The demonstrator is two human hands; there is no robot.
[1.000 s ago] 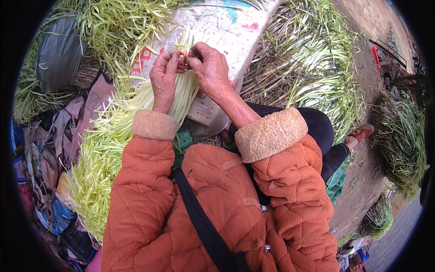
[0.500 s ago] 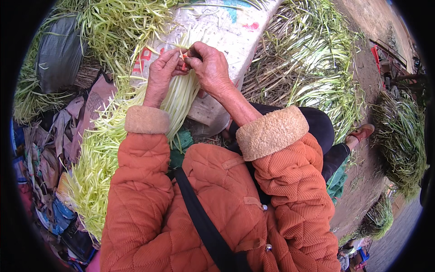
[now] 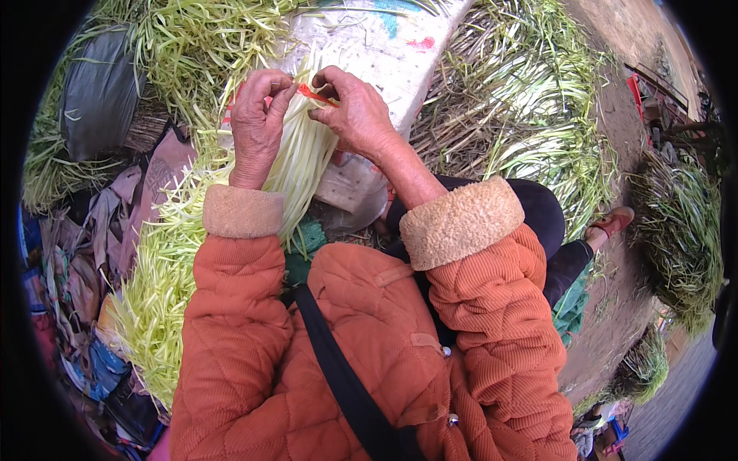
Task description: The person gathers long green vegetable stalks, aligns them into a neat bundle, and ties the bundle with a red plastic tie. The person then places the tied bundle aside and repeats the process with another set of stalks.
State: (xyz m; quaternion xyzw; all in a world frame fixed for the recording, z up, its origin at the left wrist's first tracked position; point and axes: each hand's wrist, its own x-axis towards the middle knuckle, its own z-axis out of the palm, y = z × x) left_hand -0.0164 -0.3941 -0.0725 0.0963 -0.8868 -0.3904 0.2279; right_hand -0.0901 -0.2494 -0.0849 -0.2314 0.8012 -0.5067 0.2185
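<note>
A bundle of pale, long leaves lies over a worn white board in front of me. A red tie runs across the bundle near its upper part. My left hand is at the bundle's left, its fingers bent in a pinch at the left end of the red tie. My right hand is at the bundle's right, thumb and curled fingers closed around the tie's right end. Some fingertips are hidden behind the knuckles and leaves.
Loose pale leaves heap along the left, beside a grey sack and cloths. Greener leaves with dry stalks lie right of the board, and a dark green pile farther right. A sandaled foot shows at the right.
My hands have moved apart sideways, the left one shifting left and slightly up. More of the red tie now shows stretched between them across the bundle.
</note>
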